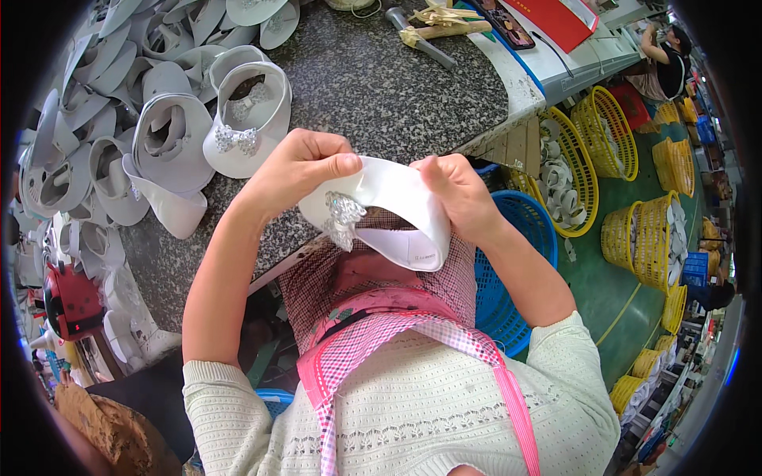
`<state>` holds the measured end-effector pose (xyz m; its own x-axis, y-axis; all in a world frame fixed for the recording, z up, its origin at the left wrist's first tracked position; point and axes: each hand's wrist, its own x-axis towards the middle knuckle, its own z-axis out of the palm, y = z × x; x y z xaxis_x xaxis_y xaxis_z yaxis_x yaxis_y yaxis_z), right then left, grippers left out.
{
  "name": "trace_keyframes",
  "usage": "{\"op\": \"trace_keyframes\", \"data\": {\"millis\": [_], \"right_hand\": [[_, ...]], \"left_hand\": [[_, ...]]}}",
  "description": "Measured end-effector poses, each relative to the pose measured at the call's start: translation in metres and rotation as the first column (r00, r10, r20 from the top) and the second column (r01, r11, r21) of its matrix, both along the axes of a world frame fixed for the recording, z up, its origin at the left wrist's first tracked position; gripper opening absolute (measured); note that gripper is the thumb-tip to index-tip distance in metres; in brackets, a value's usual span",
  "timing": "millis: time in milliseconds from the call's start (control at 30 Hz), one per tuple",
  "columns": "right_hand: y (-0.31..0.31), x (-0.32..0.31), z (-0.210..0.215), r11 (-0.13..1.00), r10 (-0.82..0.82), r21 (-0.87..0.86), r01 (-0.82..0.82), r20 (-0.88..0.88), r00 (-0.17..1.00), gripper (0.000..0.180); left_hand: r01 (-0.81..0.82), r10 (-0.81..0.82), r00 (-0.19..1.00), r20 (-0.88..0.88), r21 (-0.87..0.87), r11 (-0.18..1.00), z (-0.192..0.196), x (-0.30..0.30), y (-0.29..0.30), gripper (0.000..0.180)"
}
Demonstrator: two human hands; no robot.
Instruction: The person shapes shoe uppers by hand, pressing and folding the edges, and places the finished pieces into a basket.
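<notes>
Both hands hold one white shoe upper [397, 208] with a sparkly silver bow ornament [343, 216] above my lap. My left hand [298, 168] pinches its left side, thumb on top near the bow. My right hand [459, 194] grips the right edge, fingers curled over the rim. The piece curves open toward me, its pale lining showing. I wear a pink checked apron [373, 317].
A dark speckled stone table [381, 79] carries a big pile of white shoe uppers [159, 119] at left, one with a silver bow [238, 139]. A hammer [421, 38] lies at the back. A blue basket [516, 262] and yellow baskets [607, 131] stand on the green floor.
</notes>
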<state>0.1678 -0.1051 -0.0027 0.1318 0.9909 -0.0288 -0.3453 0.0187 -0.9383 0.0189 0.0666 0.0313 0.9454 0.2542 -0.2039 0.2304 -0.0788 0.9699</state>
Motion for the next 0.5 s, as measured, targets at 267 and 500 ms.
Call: {"op": "trace_keyframes", "data": {"millis": [267,500], "right_hand": [[-0.009,0.001,0.014,0.997,-0.071,-0.001,0.071,-0.116,0.991,0.02],[0.001,-0.024,-0.005,0.96,0.039,0.247,0.134,-0.592,0.805,0.035]], "left_hand": [[-0.052,0.093,0.984,0.15,-0.253,0.966,-0.023,-0.005,0.006,0.029],[-0.403,0.638,0.761,0.116,-0.686,0.606,-0.024,0.011,-0.026,0.03]]}}
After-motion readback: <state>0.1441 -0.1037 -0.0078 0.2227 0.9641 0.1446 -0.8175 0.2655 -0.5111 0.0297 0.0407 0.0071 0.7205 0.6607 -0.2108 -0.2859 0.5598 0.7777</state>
